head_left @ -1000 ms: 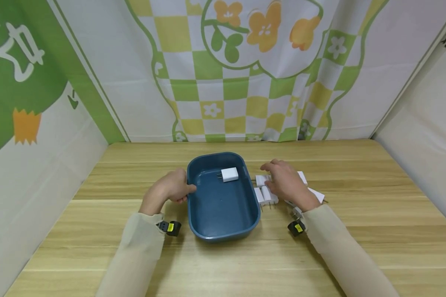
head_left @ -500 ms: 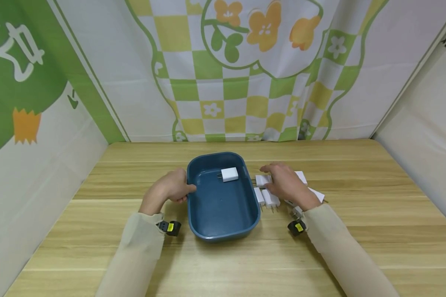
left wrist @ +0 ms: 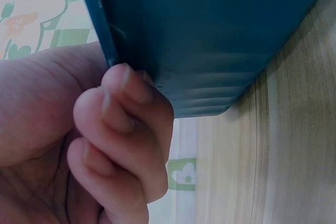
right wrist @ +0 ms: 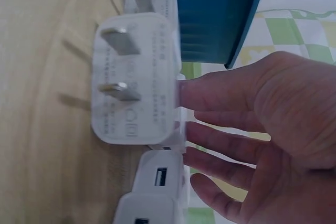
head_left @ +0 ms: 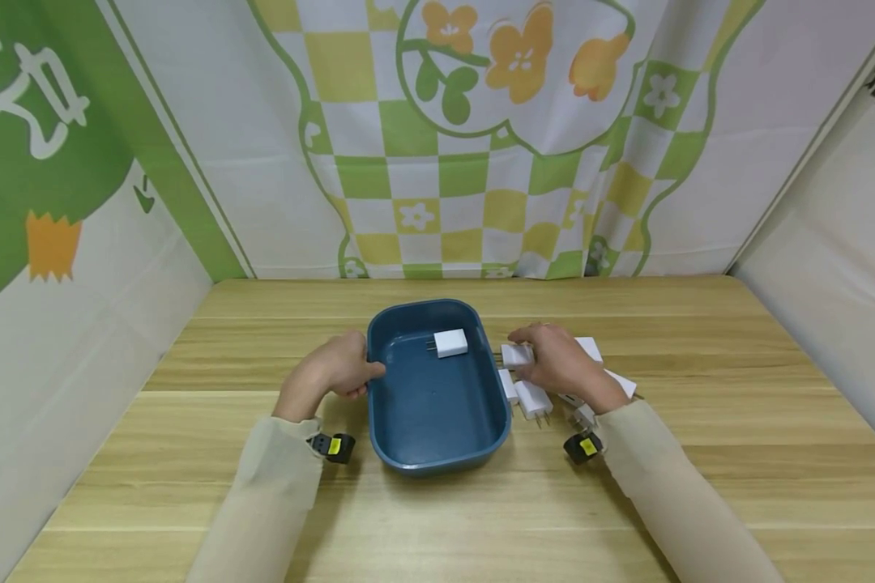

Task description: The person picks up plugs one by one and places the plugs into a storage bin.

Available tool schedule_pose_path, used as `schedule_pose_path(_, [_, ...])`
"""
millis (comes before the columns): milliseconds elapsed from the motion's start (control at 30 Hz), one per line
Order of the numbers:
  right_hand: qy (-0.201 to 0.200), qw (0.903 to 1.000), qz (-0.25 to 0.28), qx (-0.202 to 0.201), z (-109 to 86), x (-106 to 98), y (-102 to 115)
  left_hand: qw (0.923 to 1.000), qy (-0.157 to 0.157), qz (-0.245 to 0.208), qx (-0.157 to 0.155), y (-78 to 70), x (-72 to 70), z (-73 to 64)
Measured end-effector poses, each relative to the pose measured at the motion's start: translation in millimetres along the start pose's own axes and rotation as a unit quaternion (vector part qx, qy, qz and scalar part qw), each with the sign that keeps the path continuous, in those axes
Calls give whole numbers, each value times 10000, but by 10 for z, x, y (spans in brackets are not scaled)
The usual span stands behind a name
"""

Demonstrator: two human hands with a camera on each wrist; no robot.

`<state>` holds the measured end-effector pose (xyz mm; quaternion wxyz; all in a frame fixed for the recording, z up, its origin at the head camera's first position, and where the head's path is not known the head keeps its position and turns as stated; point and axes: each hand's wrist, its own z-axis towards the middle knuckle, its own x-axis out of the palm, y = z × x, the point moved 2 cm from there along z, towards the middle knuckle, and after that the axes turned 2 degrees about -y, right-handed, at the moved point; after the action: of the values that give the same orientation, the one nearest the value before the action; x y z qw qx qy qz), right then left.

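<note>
A dark blue plastic bin (head_left: pixel 437 421) stands on the table with one white charger plug (head_left: pixel 450 343) lying inside, its prongs to the left. My left hand (head_left: pixel 341 366) grips the bin's left rim, thumb over the edge and fingers curled outside, as the left wrist view shows. Beside the bin's right wall, my right hand (head_left: pixel 560 363) pinches a white charger (head_left: pixel 517 355) between thumb and index finger; its prongs point at the bin. Two more chargers lie just nearer, one against the wall and another charger (right wrist: pixel 134 80) with prongs toward the right wrist camera.
More white chargers (head_left: pixel 621 384) lie behind and under the right hand and wrist, partly hidden. The wooden table (head_left: pixel 437 526) ends at a patterned curtain (head_left: pixel 481 178) at the back, with cloth walls on both sides.
My right hand has lowered slightly and its thumb and index finger have closed about the charger. A neighbouring charger has shifted toward me. The left hand and bin have stayed put.
</note>
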<state>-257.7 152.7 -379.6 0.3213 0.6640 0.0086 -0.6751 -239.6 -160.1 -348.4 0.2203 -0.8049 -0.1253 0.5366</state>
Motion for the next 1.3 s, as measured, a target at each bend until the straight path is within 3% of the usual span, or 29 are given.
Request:
schedule_pose_path(1067, [-155, 9974, -697, -4, 3, 119, 17, 10000, -35, 81, -19, -8, -1, 8])
schedule_pose_path(1300, [-246, 9976, -646, -50, 1, 102, 18, 9999, -66, 93, -3, 7, 17, 9])
